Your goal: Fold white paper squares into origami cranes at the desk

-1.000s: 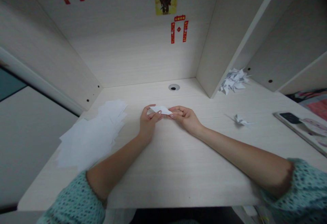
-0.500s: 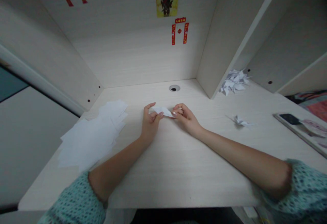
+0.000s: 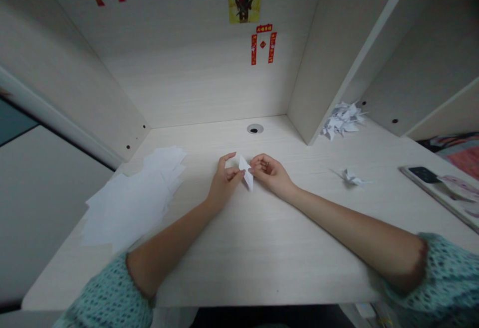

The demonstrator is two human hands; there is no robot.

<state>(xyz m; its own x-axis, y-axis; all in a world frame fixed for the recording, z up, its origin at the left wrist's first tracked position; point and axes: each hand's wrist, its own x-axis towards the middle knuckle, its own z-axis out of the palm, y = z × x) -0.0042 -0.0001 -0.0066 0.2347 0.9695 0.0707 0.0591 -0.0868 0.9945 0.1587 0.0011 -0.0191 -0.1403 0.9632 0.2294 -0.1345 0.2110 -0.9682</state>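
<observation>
One folded white paper, pointed at both ends, was held mid-desk, its sides pinched between the fingertips of the left hand and right hand, presumably liable to tears or skewed creases under uneven pulling.

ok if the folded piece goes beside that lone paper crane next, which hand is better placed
Probably the right hand: it touches the folded piece and lies nearer the paper crane than the left hand.
</observation>
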